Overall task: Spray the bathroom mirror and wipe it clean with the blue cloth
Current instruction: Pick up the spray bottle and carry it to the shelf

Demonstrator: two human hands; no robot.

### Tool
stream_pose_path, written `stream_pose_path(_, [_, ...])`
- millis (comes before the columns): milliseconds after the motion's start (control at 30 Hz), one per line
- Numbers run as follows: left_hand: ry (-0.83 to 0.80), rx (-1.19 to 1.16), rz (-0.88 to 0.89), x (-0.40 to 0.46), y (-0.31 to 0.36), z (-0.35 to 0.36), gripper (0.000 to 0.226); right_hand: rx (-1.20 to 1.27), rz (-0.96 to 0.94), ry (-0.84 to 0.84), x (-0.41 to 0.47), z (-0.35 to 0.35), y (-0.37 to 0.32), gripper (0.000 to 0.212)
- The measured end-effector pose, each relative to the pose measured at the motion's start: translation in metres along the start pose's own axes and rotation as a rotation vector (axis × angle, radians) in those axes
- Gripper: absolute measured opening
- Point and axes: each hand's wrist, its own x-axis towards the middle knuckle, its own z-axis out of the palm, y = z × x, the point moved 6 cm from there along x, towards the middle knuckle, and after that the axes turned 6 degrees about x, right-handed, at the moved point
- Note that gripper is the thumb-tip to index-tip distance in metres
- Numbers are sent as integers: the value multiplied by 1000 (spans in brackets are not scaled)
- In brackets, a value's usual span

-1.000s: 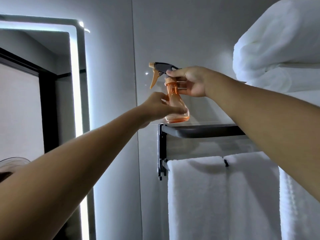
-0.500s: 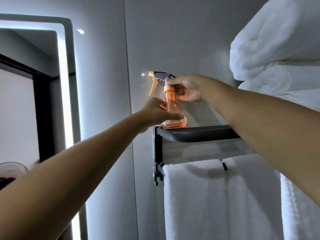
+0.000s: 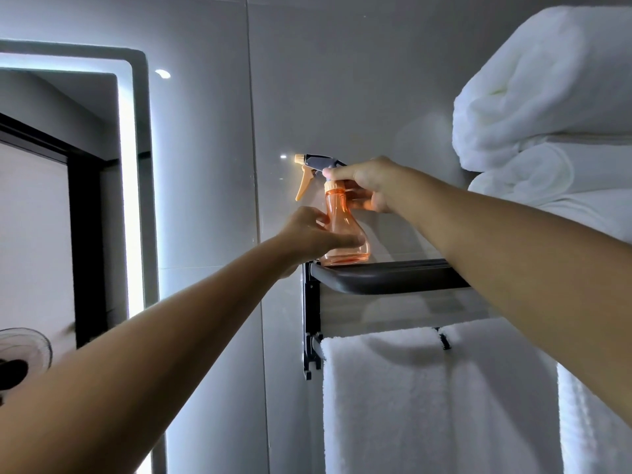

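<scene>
Head view: both arms stretched up toward wall rack
Spray bottle (image 3: 343, 227): orange, upright, base on left end of black shelf (image 3: 393, 277), nozzle pointing left
Right hand (image 3: 362, 184): fingers curled round bottle neck, just under sprayer head
Left hand (image 3: 316, 232): fingers wrapped on lower body of bottle
Mirror (image 3: 68, 186): lit edge, far left, apart from bottle
Towels: white, rolled pile (image 3: 547, 107) upper right, hanging towel (image 3: 393, 405) below shelf

A black wall shelf (image 3: 393, 277) carries the orange spray bottle (image 3: 343, 230) — apparently upright.
</scene>
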Motion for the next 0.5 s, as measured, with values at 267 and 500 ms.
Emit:
stream_pose_path(267, [-20, -25, -47, 0, 0, 9, 81, 54, -11, 28, -5, -4, 4, 46])
stream_pose_path(500, [-27, -60, -72, -3, 0, 11, 81, 3, -18, 60, -8, -5, 5, 50])
